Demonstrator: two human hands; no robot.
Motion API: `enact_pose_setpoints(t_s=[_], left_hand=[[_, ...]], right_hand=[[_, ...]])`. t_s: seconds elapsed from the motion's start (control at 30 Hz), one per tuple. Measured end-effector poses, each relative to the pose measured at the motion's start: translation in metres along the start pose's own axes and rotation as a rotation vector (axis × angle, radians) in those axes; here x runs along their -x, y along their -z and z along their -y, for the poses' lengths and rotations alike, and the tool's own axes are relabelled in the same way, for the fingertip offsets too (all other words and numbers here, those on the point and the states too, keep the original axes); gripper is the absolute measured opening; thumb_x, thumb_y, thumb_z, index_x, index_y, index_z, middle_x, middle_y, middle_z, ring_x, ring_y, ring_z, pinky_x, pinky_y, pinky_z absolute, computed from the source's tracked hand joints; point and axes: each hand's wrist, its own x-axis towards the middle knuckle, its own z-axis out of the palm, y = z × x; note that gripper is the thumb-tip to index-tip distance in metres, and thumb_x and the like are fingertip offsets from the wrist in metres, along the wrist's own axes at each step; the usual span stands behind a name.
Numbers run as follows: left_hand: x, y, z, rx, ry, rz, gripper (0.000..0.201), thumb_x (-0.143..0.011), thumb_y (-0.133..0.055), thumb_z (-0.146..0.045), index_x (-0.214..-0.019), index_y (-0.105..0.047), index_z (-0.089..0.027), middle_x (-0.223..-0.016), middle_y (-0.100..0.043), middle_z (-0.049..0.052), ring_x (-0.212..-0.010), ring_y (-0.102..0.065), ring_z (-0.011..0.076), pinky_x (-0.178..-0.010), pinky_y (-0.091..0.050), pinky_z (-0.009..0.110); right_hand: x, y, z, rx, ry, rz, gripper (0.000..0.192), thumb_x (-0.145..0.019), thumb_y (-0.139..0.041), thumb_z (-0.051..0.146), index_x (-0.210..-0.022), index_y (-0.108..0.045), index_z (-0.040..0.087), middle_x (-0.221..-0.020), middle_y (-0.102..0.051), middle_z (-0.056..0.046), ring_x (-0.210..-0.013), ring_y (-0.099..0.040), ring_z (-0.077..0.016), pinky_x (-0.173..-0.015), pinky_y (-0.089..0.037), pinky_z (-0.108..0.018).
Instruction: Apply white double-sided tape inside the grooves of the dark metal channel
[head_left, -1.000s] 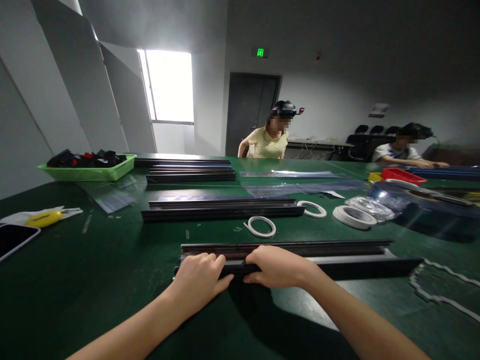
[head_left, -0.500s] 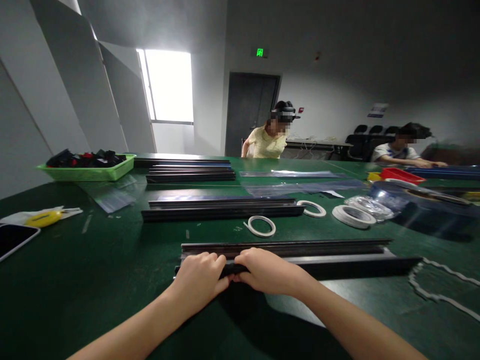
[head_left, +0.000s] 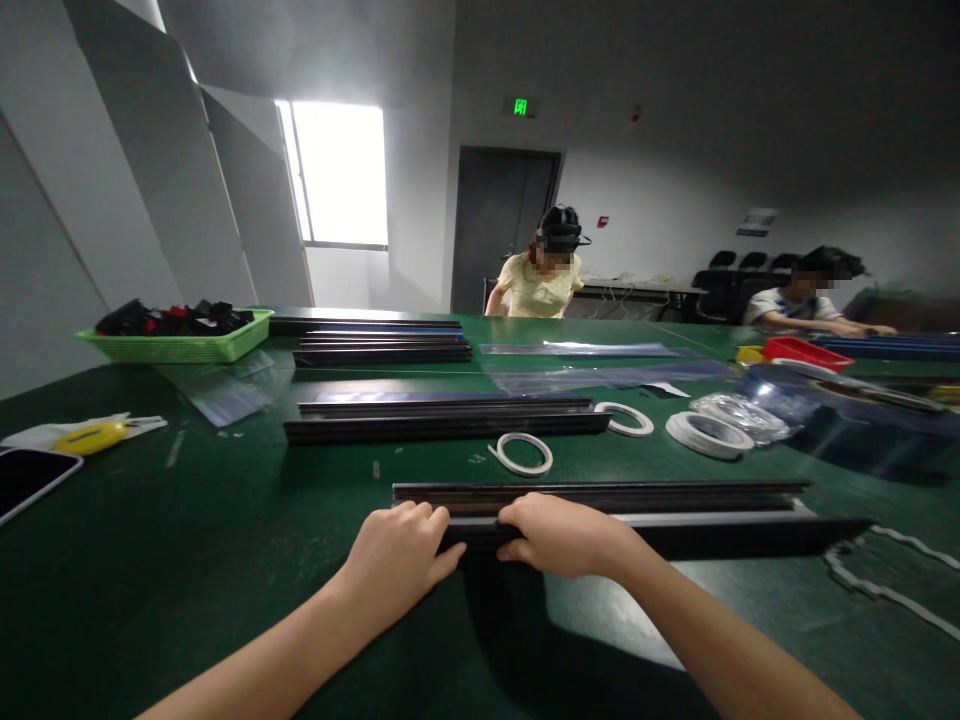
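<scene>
A long black channel-shaped profile (head_left: pixel 750 538) lies crosswise on the green table (head_left: pixel 247 590) in front of me. At its left end my left hand (head_left: pixel 401 550) is closed over the near edge, fingers on top and thumb below. Just to the right, my right hand (head_left: pixel 559 535) grips the same edge, with a short stretch of black rail showing between the two hands. The fingertips inside the channel are hidden. From the profile's right end a wavy white strip (head_left: pixel 889 590) trails over the table.
Beyond the profile lie a white tape coil (head_left: pixel 523 454), tape rolls (head_left: pixel 709 434) and another pair of black profiles (head_left: pixel 450 428). A green basket (head_left: pixel 172 347) stands far left, near a phone (head_left: pixel 34 480) and a yellow tool (head_left: pixel 90 437). Two people (head_left: pixel 544 280) sit across the table.
The black profile has slid to the right. My right hand has shifted right with it, widening the space between my hands, while my left hand stays about where it was.
</scene>
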Motion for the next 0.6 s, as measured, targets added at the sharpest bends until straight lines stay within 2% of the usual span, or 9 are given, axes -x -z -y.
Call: enact_pose_setpoints(t_s=[0.1, 0.17, 0.27, 0.33, 0.43, 0.6], left_hand=[[-0.002, 0.003, 0.005, 0.042, 0.002, -0.043, 0.036, -0.086, -0.041, -0.052, -0.080, -0.057, -0.021, -0.080, -0.066, 0.004, -0.075, -0.061, 0.0210, -0.062, -0.043, 0.029], [-0.004, 0.007, 0.011, 0.094, 0.022, -0.136, 0.037, -0.087, -0.039, -0.053, -0.079, -0.056, -0.021, -0.081, -0.064, 0.002, -0.075, -0.059, 0.0193, -0.062, -0.042, 0.029], [-0.009, 0.012, 0.028, 0.195, 0.105, -0.340, 0.028, -0.088, -0.041, -0.043, -0.080, -0.056, -0.021, -0.081, -0.061, 0.001, -0.077, -0.056, 0.0167, -0.067, -0.043, 0.028], [-0.014, 0.012, 0.044, 0.292, 0.112, -0.407, 0.016, -0.085, -0.044, -0.031, -0.087, -0.057, -0.022, -0.087, -0.060, 0.001, -0.079, -0.056, 0.0153, -0.070, -0.044, 0.027], [-0.019, 0.007, 0.070, 0.435, 0.062, -0.326, 0.022, -0.077, -0.045, -0.018, -0.094, -0.058, -0.023, -0.093, -0.059, 0.001, -0.084, -0.056, 0.0151, -0.071, -0.046, 0.026], [-0.020, 0.000, 0.093, 0.487, -0.050, 0.012, 0.028, -0.068, -0.048, -0.015, -0.092, -0.062, -0.021, -0.090, -0.060, 0.002, -0.084, -0.055, 0.0173, -0.074, -0.045, 0.028]], right_hand=[[0.001, 0.002, -0.003, 0.004, 0.007, -0.004, 0.028, -0.078, -0.057, 0.041, -0.086, -0.068, 0.017, -0.081, -0.069, -0.008, -0.071, -0.063, -0.0223, -0.055, -0.038, -0.026], [0.001, 0.003, -0.004, -0.009, 0.006, -0.013, 0.030, -0.077, -0.058, 0.044, -0.086, -0.067, 0.017, -0.081, -0.069, -0.008, -0.070, -0.062, -0.0216, -0.055, -0.038, -0.026], [0.001, 0.004, -0.006, -0.044, 0.003, -0.039, 0.036, -0.073, -0.061, 0.049, -0.091, -0.064, 0.018, -0.087, -0.068, -0.008, -0.071, -0.062, -0.0212, -0.054, -0.038, -0.025], [0.000, 0.004, -0.005, -0.079, 0.016, -0.063, 0.043, -0.071, -0.062, 0.052, -0.098, -0.062, 0.019, -0.093, -0.067, -0.008, -0.075, -0.062, -0.0217, -0.056, -0.040, -0.025], [-0.002, 0.003, -0.002, -0.115, 0.053, -0.082, 0.049, -0.074, -0.059, 0.054, -0.108, -0.059, 0.020, -0.099, -0.066, -0.009, -0.083, -0.062, -0.0236, -0.064, -0.043, -0.027], [-0.006, -0.004, 0.002, -0.115, 0.122, -0.114, 0.057, -0.077, -0.056, 0.054, -0.125, -0.052, 0.024, -0.111, -0.065, -0.010, -0.097, -0.061, -0.0270, -0.080, -0.044, -0.032]])
